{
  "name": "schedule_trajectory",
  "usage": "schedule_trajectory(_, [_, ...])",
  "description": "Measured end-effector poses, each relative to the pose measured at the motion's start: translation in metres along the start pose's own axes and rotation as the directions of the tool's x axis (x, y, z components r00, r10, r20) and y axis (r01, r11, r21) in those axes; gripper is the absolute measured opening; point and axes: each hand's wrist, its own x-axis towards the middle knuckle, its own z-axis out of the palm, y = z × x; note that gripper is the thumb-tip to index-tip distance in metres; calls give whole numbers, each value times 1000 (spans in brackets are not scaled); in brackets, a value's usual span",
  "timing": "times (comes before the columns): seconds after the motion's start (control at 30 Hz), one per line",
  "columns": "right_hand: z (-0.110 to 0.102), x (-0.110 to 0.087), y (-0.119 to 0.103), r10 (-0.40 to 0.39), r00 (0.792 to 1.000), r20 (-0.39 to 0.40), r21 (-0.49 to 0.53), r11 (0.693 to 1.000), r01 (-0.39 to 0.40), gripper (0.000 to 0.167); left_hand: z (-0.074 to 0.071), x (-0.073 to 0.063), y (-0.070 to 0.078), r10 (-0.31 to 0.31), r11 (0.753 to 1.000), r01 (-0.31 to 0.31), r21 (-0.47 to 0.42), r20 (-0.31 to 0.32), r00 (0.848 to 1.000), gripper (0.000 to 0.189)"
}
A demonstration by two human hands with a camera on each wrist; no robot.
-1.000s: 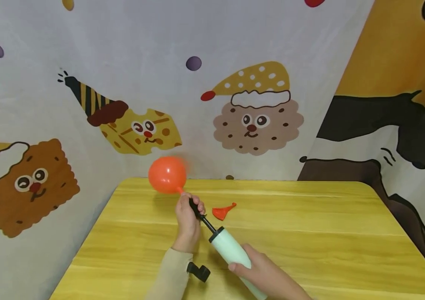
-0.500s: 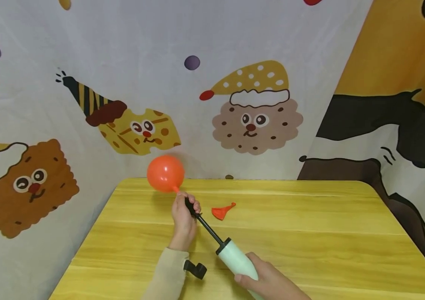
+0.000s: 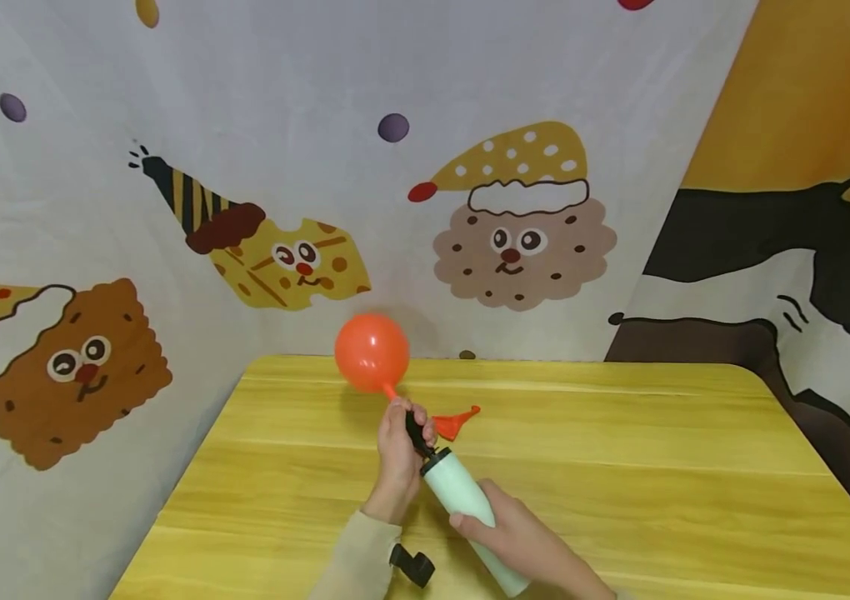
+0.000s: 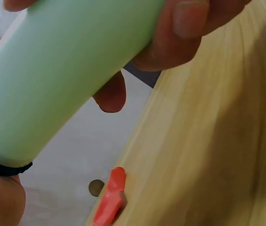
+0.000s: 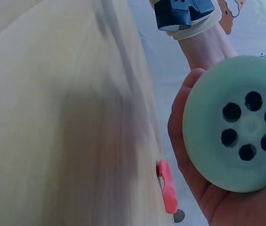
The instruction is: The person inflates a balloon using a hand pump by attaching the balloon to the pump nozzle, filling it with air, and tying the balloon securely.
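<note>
In the head view my left hand (image 3: 397, 454) grips the black nozzle end (image 3: 417, 433) of a hand balloon pump. That same hand holds the neck of a round, inflated orange-red balloon (image 3: 372, 352) at the tip. My right hand (image 3: 521, 535) wraps round the pump's mint-green barrel (image 3: 462, 493), which slants down to the right. No rod shows between barrel and nozzle end. The right wrist view looks at the barrel's end cap (image 5: 251, 129), with a ring of several holes. A limp, uninflated red-orange balloon (image 3: 455, 423) lies on the table just beyond my left hand.
A yellow wood-grain table (image 3: 635, 475) spans the lower view. Behind it hangs a pale cloth (image 3: 305, 100) printed with cartoon food figures. A black wrist mount (image 3: 413, 567) sits on my left sleeve (image 3: 357, 558).
The pump's rod first slid further out, then the barrel closed up against the nozzle end. My left hand and the inflated balloon have shifted right in the view. The limp balloon stays put.
</note>
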Motion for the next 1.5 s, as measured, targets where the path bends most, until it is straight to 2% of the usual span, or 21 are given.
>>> schedule_trajectory(0.17, [6,-2,-2,22,1000,2,59,998,-22,55,-1,4,8,44,999,-45,-18,-55,998,29])
schedule_trajectory(0.3, [2,-10,-4,46,999,-4,20,999,-46,55,-2,14,21,67,996,-71,-47,-83,994,29])
schedule_trajectory(0.47, [-9,-27,-4,112,993,26,-66,992,-110,53,-12,30,38,108,991,-117,-66,-134,985,32])
schedule_trajectory(0.57, [-13,-32,-4,129,990,53,-81,989,-124,51,-16,33,42,98,992,-109,-70,-147,984,31])
schedule_trajectory(0.7, [-14,-32,-3,124,990,71,-84,989,-117,49,-18,31,40,72,994,-83,-73,-138,988,29])
schedule_trajectory(0.8, [-13,-30,-2,117,991,65,-108,988,-109,49,-17,30,36,73,993,-84,-80,-138,988,30])
schedule_trajectory(0.97, [-10,-19,-6,66,997,29,-119,991,-62,52,-6,21,25,63,995,-70,-66,-107,992,31])
schedule_trajectory(1.1, [-9,-5,-10,-4,1000,5,-111,994,4,51,5,10,12,21,999,-23,-37,-56,998,29])
schedule_trajectory(1.23, [-8,3,-11,-17,1000,-3,-64,998,17,51,9,2,5,-1,999,-1,-32,-63,998,28])
schedule_trajectory(1.37, [-4,2,-11,14,1000,-1,-1,1000,-14,53,7,4,6,14,999,-17,-32,-79,997,29])
schedule_trajectory(1.5, [-5,-6,-10,34,999,-14,-40,999,-34,52,0,13,16,45,998,-49,-40,-74,996,30])
